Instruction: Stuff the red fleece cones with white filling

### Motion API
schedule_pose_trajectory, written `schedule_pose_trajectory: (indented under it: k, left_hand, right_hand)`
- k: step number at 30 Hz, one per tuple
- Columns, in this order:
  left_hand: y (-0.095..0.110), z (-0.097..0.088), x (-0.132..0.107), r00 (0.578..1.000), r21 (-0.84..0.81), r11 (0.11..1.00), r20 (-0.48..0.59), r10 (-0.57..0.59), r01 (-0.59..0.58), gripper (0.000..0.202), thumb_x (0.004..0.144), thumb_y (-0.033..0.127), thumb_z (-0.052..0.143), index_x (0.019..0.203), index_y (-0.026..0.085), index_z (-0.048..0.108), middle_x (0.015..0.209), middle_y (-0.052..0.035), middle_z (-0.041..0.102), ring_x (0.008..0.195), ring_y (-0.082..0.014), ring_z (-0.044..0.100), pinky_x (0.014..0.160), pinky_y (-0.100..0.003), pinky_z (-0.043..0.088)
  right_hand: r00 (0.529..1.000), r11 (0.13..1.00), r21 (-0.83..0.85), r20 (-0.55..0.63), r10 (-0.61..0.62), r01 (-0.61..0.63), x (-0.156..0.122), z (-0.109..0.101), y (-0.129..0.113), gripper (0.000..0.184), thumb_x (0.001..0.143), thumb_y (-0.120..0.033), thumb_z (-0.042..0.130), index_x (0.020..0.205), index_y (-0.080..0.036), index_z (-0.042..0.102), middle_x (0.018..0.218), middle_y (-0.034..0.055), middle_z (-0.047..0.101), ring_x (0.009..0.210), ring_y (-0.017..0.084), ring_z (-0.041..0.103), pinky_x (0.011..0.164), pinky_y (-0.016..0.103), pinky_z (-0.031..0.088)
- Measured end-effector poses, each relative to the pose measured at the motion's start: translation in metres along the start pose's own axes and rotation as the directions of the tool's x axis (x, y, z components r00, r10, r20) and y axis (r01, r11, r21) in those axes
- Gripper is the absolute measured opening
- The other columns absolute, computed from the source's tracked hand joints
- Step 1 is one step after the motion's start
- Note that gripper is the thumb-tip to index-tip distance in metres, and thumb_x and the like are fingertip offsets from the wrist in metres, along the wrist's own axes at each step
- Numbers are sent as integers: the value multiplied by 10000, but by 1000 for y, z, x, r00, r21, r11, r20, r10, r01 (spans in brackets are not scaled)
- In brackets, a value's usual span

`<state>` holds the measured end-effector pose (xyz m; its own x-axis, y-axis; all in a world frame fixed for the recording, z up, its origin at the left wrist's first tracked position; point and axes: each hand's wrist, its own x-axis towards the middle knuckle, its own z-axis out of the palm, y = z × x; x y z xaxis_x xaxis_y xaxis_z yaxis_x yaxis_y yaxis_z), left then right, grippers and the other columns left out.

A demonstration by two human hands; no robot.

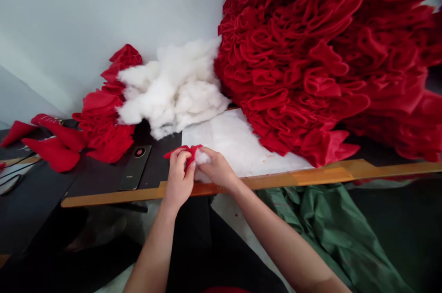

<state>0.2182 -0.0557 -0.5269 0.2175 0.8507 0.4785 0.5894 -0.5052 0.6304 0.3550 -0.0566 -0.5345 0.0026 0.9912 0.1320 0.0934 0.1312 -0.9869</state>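
A small red fabric piece [176,151] is held over the front edge of the table. My left hand [180,175] grips it, fingers closed round the cloth. At its opening, my right hand [217,168] pinches a tuft of white stuffing [202,158] against the red fabric. The tuft partly shows between the two hands; how far it reaches inside the fabric is hidden. Behind my hands lies a loose heap of white stuffing [179,86].
A tall pile of red fabric pieces [293,67] fills the right side. Smaller red pieces [103,118] and plump red shapes [57,152] lie left. A phone [136,168] rests near the taped table edge [113,198]. White sheet [224,132] under my hands; green cloth [331,219] below.
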Motion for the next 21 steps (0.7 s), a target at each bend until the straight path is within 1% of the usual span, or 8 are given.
schedule_pose_trajectory:
  k: [3,7,9,12,14,16,18,21]
  left_hand:
    - [7,5,0,999,19,999,-37,40,-39,115,864,122,427,916,211,479,1133,-94,493,1111,-201,505,961,-383,447]
    - [18,15,-4,994,-6,994,-34,108,-108,105,889,134,396,895,205,472,1185,-106,493,1135,-194,500,980,-380,428]
    - [15,18,-5,997,-69,995,-24,73,-75,48,894,188,426,901,203,472,1170,-108,524,1126,-202,510,974,-382,428]
    - [3,20,-3,991,-185,976,-36,-128,119,134,850,305,531,909,201,469,1051,-87,582,982,-201,577,868,-355,480]
    - [-4,20,-1,970,-228,948,-49,-238,221,138,820,297,553,876,202,471,979,-60,598,887,-182,594,805,-327,494]
    - [-8,20,2,962,-241,941,-73,-262,238,82,795,235,542,815,201,470,952,-44,607,866,-170,594,792,-310,492]
    - [-10,20,4,960,-250,941,-100,-260,229,65,771,186,527,775,200,464,934,-36,615,853,-164,594,780,-299,491]
    - [-10,23,7,950,-255,937,-138,-279,238,68,758,153,504,761,200,454,904,-29,614,803,-151,585,748,-287,490]
  right_hand:
    - [998,975,-211,35,-58,64,-1,2,-2,201,661,-94,491,810,-195,579,708,-16,604,649,161,555,587,236,420]
    - [1000,934,-358,-7,-12,8,1,-2,-3,174,665,-85,510,795,-184,567,686,9,611,638,174,557,562,236,391]
    - [1000,940,-342,-5,0,-2,0,-6,-5,218,663,-87,526,852,-187,567,728,15,624,669,180,569,576,238,401]
    - [996,975,-224,87,1,18,-4,-11,-11,290,683,-127,541,966,-192,540,797,7,619,697,170,570,595,235,425]
    - [980,994,-99,198,-22,42,-7,-14,-16,347,708,-160,539,1052,-192,509,854,1,612,711,158,568,625,238,450]
    - [966,998,-32,254,-49,59,-9,-14,-18,397,720,-173,537,1114,-192,483,913,5,606,736,154,571,673,254,471]
    - [984,996,-50,165,-60,69,-11,-13,-15,444,721,-184,557,1154,-193,458,970,22,594,807,174,578,741,288,484]
    - [979,983,-160,-164,-119,92,-12,-6,-1,387,721,-212,589,1089,-186,470,1026,68,551,942,227,561,852,370,479]
